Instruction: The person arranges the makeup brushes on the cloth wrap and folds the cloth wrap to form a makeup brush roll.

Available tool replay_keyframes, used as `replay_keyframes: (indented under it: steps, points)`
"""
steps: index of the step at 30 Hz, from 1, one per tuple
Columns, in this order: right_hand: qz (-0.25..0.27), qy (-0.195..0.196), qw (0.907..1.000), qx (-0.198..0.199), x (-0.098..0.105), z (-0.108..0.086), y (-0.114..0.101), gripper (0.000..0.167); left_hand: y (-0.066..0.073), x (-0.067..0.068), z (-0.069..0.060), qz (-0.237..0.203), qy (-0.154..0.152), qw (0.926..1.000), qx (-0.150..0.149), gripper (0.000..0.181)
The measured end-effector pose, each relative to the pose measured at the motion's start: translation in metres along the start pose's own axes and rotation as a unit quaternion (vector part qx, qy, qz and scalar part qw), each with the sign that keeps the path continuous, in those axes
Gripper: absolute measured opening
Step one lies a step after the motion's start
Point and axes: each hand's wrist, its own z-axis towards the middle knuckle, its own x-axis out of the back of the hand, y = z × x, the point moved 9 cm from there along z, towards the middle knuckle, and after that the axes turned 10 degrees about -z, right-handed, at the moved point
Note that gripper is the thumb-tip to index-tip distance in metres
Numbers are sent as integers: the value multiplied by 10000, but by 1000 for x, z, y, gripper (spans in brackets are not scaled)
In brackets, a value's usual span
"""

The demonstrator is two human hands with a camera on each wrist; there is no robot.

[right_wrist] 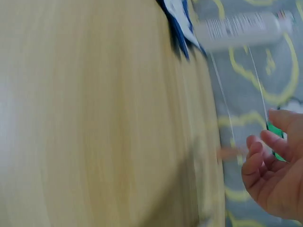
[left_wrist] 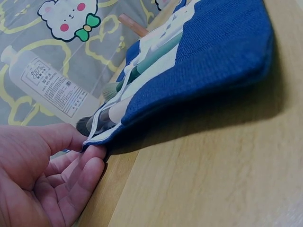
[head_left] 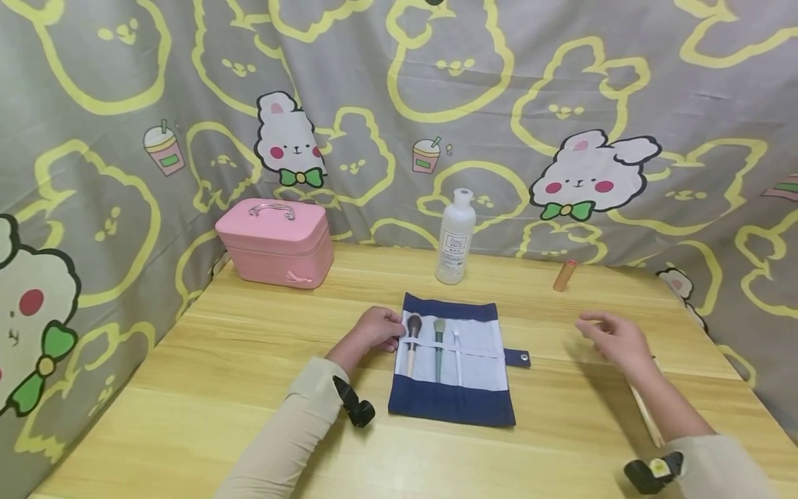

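A blue and white cloth brush case lies unfolded on the table, holding a dark-tipped brush, a green brush and a thin white one under a strap. My left hand pinches the case's left edge; in the left wrist view, thumb and fingers of the hand grip its corner. My right hand hovers above the table to the right of the case, fingers loosely bent and holding nothing. The right wrist view shows the same hand with parted fingers.
A pink case stands at the back left, a white bottle behind the brush case. An orange-brown tube stands at the back right. A thin light stick lies partly under my right forearm. A patterned curtain hangs behind the table.
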Motion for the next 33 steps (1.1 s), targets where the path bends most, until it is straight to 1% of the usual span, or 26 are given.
replay_keyframes:
  steps: [3, 6, 9, 12, 16, 20, 22, 26, 30, 33]
  points:
    - [-326, 15, 9992, -239, 16, -9, 26, 58, 0, 0, 0, -15, -6, 10000, 16, 26]
    - [-909, -51, 9952, -347, 26, -17, 48, 58, -1, 0, 1, -26, -14, 10000, 27, 26]
    - [-1333, -256, 9899, -418, 30, -24, 66, 58, -1, 0, 1, -20, -28, 10000, 20, 26]
    - [-1471, -516, 9864, -519, 29, -30, 76, 60, -1, 0, 1, 5, -31, 10000, 14, 26]
    - [-1529, -807, 9833, -567, 21, -34, 77, 61, -1, 1, 1, 10, -18, 10000, 21, 26]
    - [-1710, -876, 9800, -521, 15, -35, 76, 58, -1, 1, 1, -23, -27, 10000, 8, 26]
    - [-1771, -847, 9793, -497, 13, -35, 76, 53, -2, 1, 1, -34, -41, 10000, 4, 26]
    - [-1620, -824, 9820, -522, 9, -36, 78, 47, -2, 0, 1, -35, -46, 10000, 17, 26]
    - [-1495, -636, 9855, -499, 9, -36, 74, 50, -2, 1, 1, -26, -20, 10000, 14, 26]
    - [-1440, -407, 9880, -383, 11, -35, 61, 52, -1, 1, 1, -24, -12, 10000, 4, 26]
